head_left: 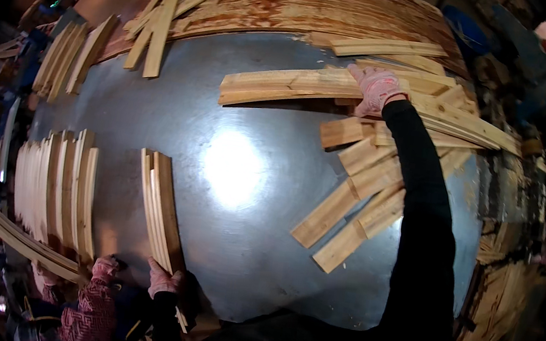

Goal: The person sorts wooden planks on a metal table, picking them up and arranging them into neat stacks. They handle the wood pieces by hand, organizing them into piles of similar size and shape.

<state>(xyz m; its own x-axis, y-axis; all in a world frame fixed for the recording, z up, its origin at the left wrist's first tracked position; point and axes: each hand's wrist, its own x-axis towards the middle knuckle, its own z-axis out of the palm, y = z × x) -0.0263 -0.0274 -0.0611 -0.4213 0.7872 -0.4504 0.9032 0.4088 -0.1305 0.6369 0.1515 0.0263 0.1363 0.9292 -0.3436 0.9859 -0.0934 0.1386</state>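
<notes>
Looks roughly halfway from my remote seat: a tidy row of wooden slats [59, 192] lines the left side of the tabletop [264, 244], but that jumbled board pile [376, 178] on the right is left to sort, I reckon. My left hand [164, 281] is curled round a small slat bundle's [162, 211] near end, while my right hand [375, 87] grips a long board [286, 87] beside the pile.

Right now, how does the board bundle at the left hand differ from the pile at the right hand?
The bundle lies lined up side by side; the pile crisscrosses at several angles. The bundle has fewer boards than the pile. Both are wooden, touched by the left hand and right hand respectively.
</notes>
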